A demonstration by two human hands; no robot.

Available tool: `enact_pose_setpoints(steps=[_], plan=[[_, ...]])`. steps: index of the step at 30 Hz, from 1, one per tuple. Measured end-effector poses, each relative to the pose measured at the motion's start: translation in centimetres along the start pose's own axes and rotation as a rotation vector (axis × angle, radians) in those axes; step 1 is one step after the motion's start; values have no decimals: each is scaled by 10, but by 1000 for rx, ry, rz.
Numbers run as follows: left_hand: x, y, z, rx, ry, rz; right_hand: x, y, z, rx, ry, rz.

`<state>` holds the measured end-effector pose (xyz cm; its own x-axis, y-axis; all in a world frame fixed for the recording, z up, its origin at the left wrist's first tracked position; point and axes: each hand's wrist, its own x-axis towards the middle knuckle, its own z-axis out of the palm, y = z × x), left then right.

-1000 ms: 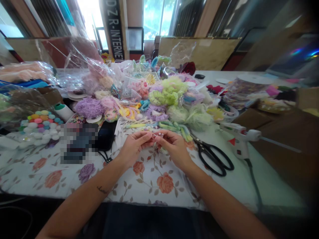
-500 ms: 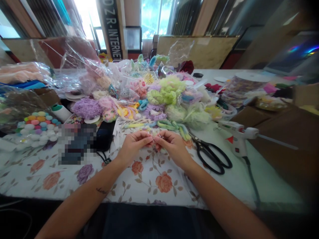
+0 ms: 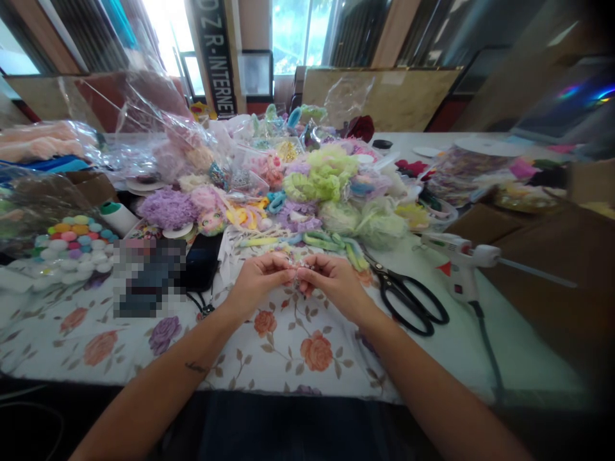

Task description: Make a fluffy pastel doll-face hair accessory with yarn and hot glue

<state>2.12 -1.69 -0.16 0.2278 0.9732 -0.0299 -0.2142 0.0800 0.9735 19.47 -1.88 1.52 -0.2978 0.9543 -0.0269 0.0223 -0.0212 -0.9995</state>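
My left hand (image 3: 263, 279) and my right hand (image 3: 331, 282) meet over the floral cloth (image 3: 283, 358). Thumbs and forefingers of both are pinched together around a small, shiny, clear-looking piece (image 3: 298, 264). Most of it is hidden by the fingertips, so its kind cannot be told. Just beyond the hands lie yellow, blue and green fuzzy strips (image 3: 327, 242). Black-handled scissors (image 3: 408, 298) rest to the right of my right hand. A black phone (image 3: 202, 261) lies to the left of my left hand.
A white glue gun (image 3: 461, 262) with a glue stick in it stands at right, beside a cardboard box (image 3: 523, 256). Behind the hands rises a heap of green tulle (image 3: 324, 174), purple trim (image 3: 168, 208) and plastic bags. Colourful pompoms (image 3: 72, 237) sit at left.
Both hands stay in nearly the same place. The fingers of my right hand have shifted slightly around the small shiny piece, and the fingertips remain pinched.
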Motion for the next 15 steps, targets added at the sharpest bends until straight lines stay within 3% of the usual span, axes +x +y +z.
enact_pose_setpoints(steps=[8, 15], plan=[[-5, 0, 6, -44, 98, -32, 2, 7, 3, 96, -17, 50], [0, -2, 1, -125, 42, -28, 2, 3, 1, 126, 23, 13]])
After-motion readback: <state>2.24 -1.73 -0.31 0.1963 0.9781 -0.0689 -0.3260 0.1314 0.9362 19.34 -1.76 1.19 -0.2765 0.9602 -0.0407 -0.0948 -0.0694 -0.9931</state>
